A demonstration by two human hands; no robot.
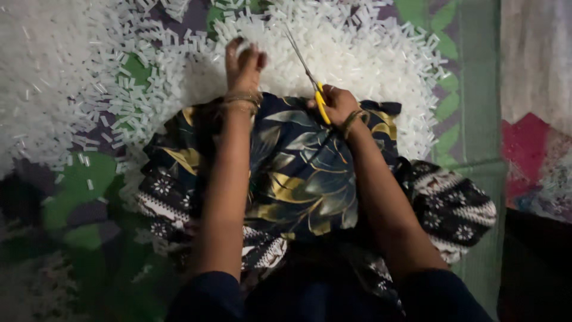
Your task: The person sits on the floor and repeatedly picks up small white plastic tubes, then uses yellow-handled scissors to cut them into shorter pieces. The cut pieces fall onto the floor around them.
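Over white pieces (357,59), right hand (337,104) gripping scissors (310,77), left hand (243,64) pinching.

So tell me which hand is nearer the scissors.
Right. The right hand grips the scissors by their yellow handles; the left hand is apart to their left, pinching white pieces.

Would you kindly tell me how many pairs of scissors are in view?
1: the yellow-handled scissors in the right hand, blades over the white cut pieces. Others may be buried.
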